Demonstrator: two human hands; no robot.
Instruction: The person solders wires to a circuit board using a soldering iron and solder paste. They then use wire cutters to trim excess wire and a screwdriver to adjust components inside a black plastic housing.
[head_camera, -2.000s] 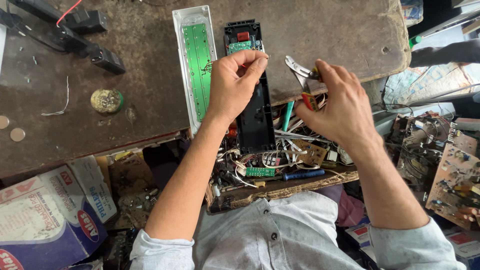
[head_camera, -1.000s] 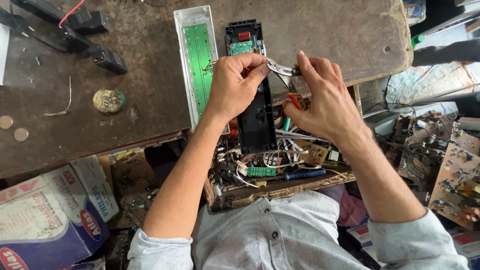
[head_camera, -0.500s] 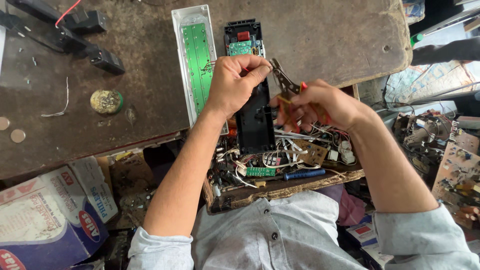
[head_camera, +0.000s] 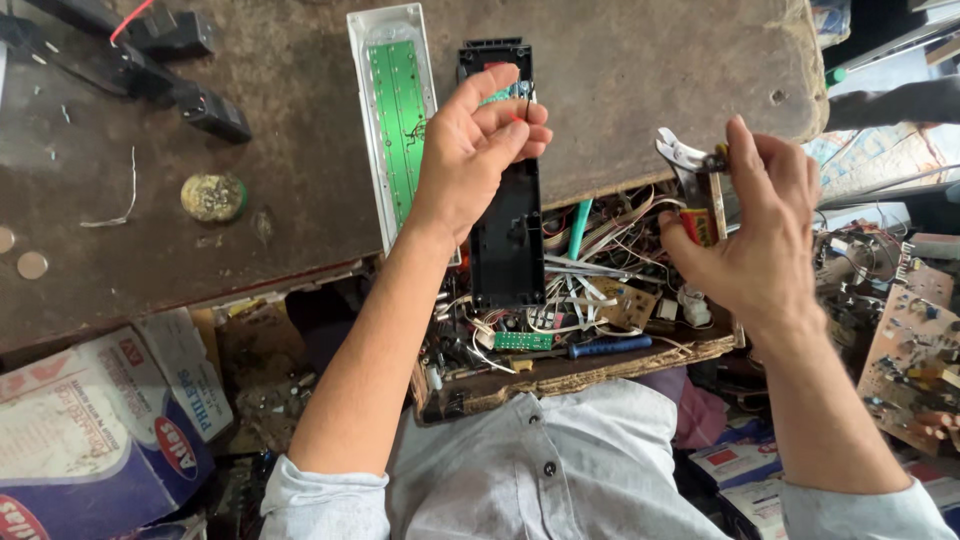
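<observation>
My left hand (head_camera: 480, 140) hovers over a long black plastic housing (head_camera: 507, 240) and pinches a thin wire between thumb and fingertips. My right hand (head_camera: 755, 225) is off to the right and grips small metal pliers (head_camera: 685, 160) with red handles, jaws pointing up and left. Left of the housing lies a white cover holding a long green circuit board (head_camera: 395, 120). Under the housing's near end an open wooden drawer (head_camera: 600, 365) holds tangled wires, small boards and a blue-handled tool (head_camera: 610, 346).
The dark worn workbench (head_camera: 300, 200) carries a round solder tin (head_camera: 213, 196), black adapters (head_camera: 190, 70) and two coins at the left edge. A cardboard box (head_camera: 90, 430) stands lower left. Loose circuit boards (head_camera: 915, 350) pile up on the right.
My right hand with the pliers has pulled away from the housing to the right. My left hand stays at the housing top, now holding the thin wire up.
</observation>
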